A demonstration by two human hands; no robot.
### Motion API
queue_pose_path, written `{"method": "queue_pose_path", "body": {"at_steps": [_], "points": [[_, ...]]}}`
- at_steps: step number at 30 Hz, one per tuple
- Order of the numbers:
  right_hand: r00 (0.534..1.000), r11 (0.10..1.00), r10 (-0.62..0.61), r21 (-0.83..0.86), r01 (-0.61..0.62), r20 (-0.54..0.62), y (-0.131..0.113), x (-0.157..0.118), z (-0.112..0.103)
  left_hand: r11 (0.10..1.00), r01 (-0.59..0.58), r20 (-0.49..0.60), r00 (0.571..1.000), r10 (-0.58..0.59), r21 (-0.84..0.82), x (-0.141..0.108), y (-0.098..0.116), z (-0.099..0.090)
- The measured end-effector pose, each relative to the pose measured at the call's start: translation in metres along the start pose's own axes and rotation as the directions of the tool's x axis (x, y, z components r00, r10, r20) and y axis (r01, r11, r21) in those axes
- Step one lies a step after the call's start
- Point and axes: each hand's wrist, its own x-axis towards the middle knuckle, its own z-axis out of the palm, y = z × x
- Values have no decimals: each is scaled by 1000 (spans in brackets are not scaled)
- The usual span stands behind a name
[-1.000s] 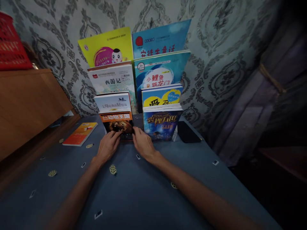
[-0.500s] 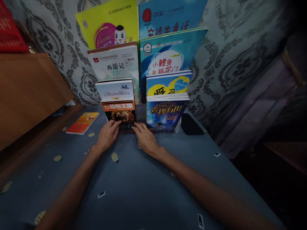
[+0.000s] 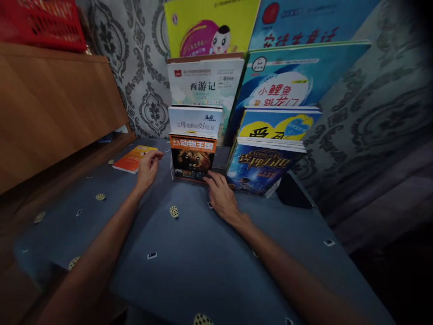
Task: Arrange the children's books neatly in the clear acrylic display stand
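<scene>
My left hand [image 3: 148, 170] is raised beside the orange book [image 3: 126, 161] that lies on the table; its fingers are loosely bent and hold nothing. My right hand [image 3: 221, 194] has its fingers stretched out, the tips at the lower right corner of the book with a lion on its cover [image 3: 192, 155]. That book stands upright at the front of the left stack, in a low clear holder. Behind it rise a pale book [image 3: 194, 122], a white book [image 3: 203, 85] and a yellow-green book [image 3: 203, 27].
The right stack has a dark blue book [image 3: 260, 167] in front, then a blue-and-yellow book [image 3: 280, 124], a teal book [image 3: 321, 67] and a taller blue book [image 3: 304, 22]. A black flat object [image 3: 292, 192] lies right. A wooden cabinet [image 3: 61, 108] carries a red basket [image 3: 50, 22].
My left hand has left the lion book's lower left corner and moved left towards the orange book. My right hand stays by the lion book's right corner. The view has shifted.
</scene>
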Motion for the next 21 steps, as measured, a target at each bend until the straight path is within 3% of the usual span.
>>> {"method": "queue_pose_path", "body": {"at_steps": [5, 11, 16, 21], "points": [[1000, 1000, -7, 15, 7, -20, 3, -2, 4, 990, 118, 41, 993, -115, -79, -3, -21, -2], [1000, 999, -9, 37, 9, -19, 5, -2, 5, 992, 83, 143, 987, -68, -97, -7, -22, 3], [1000, 999, -10, 46, 11, -30, 4, -3, 5, 992, 74, 138, 989, -60, -102, -8, -22, 4], [999, 998, -25, 51, 27, -35, 3, -4, 5, 991, 72, 159, 983, -90, 115, -9, -24, 4]]}}
